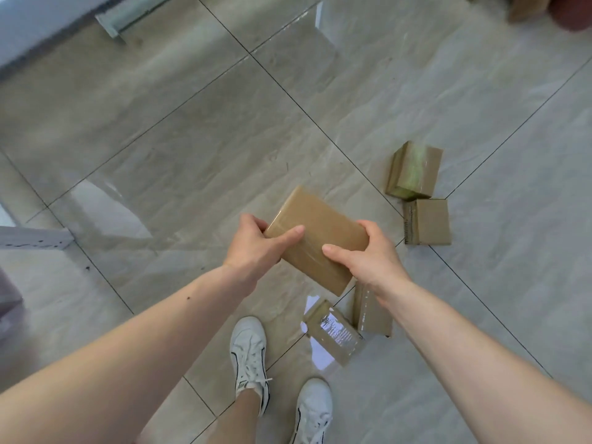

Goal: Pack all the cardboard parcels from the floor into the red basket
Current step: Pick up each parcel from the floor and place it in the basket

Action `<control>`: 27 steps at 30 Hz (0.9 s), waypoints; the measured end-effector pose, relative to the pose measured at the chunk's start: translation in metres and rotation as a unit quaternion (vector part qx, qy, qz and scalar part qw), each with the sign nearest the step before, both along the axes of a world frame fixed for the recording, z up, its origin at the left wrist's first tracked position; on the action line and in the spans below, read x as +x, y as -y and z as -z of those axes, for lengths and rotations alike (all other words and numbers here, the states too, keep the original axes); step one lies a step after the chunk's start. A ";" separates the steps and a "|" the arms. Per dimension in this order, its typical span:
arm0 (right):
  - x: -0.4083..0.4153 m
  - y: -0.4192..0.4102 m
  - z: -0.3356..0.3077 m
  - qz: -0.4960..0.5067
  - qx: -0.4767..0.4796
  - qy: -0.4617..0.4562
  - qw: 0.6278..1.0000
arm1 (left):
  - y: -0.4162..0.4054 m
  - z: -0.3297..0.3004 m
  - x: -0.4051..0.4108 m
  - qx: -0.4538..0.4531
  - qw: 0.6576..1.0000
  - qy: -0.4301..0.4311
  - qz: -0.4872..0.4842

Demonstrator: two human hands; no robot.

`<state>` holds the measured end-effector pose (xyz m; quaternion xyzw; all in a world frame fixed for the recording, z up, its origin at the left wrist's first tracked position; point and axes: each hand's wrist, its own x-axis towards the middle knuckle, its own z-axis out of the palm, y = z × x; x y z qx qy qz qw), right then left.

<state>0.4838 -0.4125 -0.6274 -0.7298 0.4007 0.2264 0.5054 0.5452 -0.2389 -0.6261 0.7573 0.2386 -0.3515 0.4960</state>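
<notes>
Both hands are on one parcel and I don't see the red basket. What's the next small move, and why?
Probably turn to find the basket while keeping the grip: left hand and right hand hold the taped parcel above the floor, and no basket is clearly in view. Four parcels remain on the tiles.

Glossy grey tiled floor (pixel 192 139)
</notes>
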 end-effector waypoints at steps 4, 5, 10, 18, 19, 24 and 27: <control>0.005 -0.011 -0.039 -0.093 -0.051 0.018 0.994 | -0.015 -0.031 -0.015 -0.017 1.000 0.001 -0.019; 0.006 -0.014 -0.047 -0.109 -0.058 0.027 0.992 | -0.019 -0.038 -0.020 -0.020 1.000 0.011 -0.019; 0.003 -0.043 -0.075 -0.153 -0.065 0.069 0.984 | -0.047 -0.059 -0.052 -0.023 0.995 0.022 -0.092; -0.011 -0.129 -0.105 -0.224 -0.055 0.087 0.969 | -0.127 -0.076 -0.107 -0.042 0.965 0.025 -0.258; -0.014 -0.144 -0.108 -0.238 -0.054 0.089 0.966 | -0.141 -0.078 -0.115 -0.044 0.960 0.025 -0.275; -0.035 -0.221 -0.117 -0.286 -0.039 0.117 0.950 | -0.214 -0.085 -0.157 -0.045 0.936 0.041 -0.346; -0.057 -0.272 -0.119 -0.306 -0.025 0.127 0.943 | -0.260 -0.087 -0.188 -0.047 0.922 0.045 -0.381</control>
